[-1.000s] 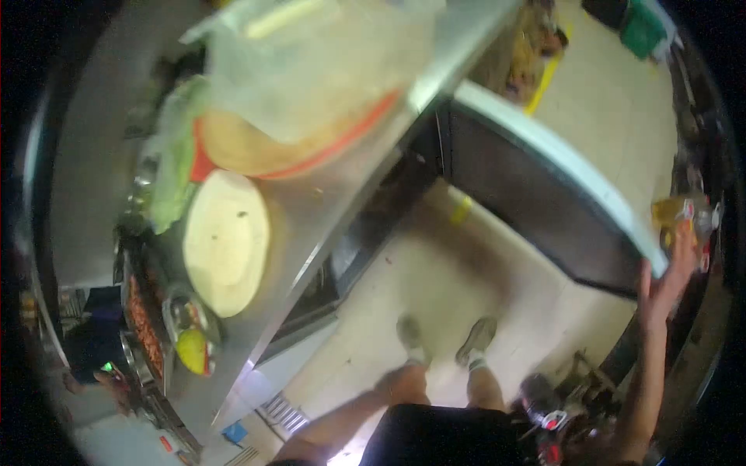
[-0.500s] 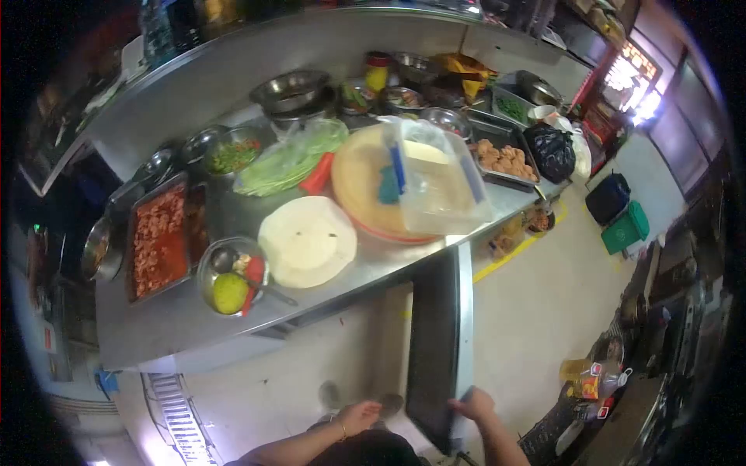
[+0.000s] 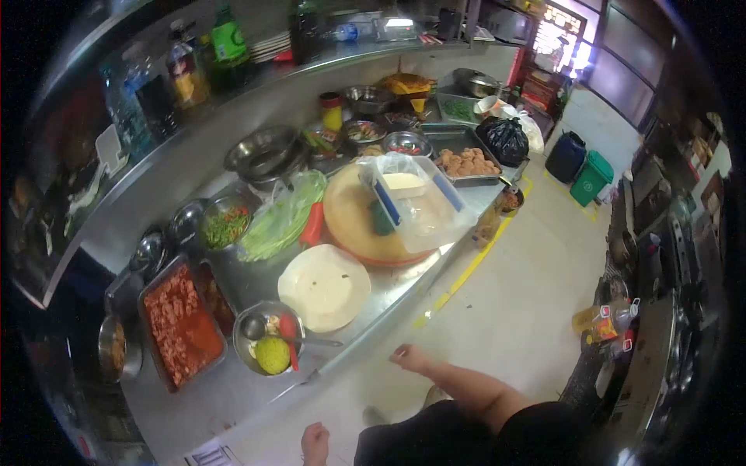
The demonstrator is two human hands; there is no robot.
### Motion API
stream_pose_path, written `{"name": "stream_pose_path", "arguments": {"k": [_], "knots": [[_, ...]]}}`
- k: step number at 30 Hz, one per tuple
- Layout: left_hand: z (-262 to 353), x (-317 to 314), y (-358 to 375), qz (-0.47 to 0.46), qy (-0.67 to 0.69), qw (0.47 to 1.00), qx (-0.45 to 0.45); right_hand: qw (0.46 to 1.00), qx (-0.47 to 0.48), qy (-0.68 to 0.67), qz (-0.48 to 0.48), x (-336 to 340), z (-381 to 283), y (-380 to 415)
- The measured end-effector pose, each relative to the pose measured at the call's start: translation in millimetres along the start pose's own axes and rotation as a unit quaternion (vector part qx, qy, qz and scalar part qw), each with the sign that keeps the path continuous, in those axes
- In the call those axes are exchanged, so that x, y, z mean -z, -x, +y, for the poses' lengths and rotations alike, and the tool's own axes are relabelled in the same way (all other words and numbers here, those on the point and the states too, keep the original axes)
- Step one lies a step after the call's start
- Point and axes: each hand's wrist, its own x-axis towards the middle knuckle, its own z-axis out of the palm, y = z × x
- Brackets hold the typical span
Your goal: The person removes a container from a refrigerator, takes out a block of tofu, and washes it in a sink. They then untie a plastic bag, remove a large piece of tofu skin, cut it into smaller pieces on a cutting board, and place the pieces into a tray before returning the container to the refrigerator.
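My right hand (image 3: 412, 359) is just off the front edge of the steel counter (image 3: 249, 388), its fingers curled with nothing seen in them. Lower down, my left hand (image 3: 315, 443) hangs near the counter's near corner in a loose fist, also without a visible object. The closest things on the counter are a white plate (image 3: 325, 289) and a metal bowl (image 3: 247, 349) holding a ladle, a yellow-green scouring ball (image 3: 272, 356) and a red-handled tool. Behind the plate, a clear plastic bin (image 3: 429, 213) rests tilted on a round wooden chopping board (image 3: 346, 206).
A tray of red marinated meat (image 3: 183, 326) sits at left, and leafy greens (image 3: 287, 217) lie mid-counter. Bottles (image 3: 186, 74) line the shelf above. Cooking-oil bottles (image 3: 602, 321) stand at right. Along the aisle's far end are a green bin (image 3: 592, 179) and a blue barrel (image 3: 566, 155).
My right hand has let go of the dark under-counter door, which no longer shows standing out. My view has shifted, and both hands are now apart beside the counter.
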Motion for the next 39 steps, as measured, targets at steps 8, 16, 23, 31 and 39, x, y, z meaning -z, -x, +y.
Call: {"name": "stream_pose_path", "arguments": {"k": [8, 16, 23, 31, 39], "knots": [[135, -103, -27, -0.133, 0.001, 0.991, 0.002, 0.92, 0.038, -0.335, 0.197, 238, -18, -26], [386, -285, -164, -0.039, 0.237, 0.969, -0.064, 0.914, 0.135, -0.362, 0.125, 395, -103, -75], [512, -338, -291, -0.07, -0.059, 0.994, -0.065, 0.949, 0.181, -0.257, 0.002, 440, -105, -137], [536, -292, -243, -0.076, 0.06, 0.992, 0.078, 0.955, 0.232, -0.173, 0.061, 487, -72, -167], [515, -183, -111, 0.173, 0.13, 0.976, 0.023, 0.877, 0.43, 0.137, 0.164, 441, -152, -163]]}}
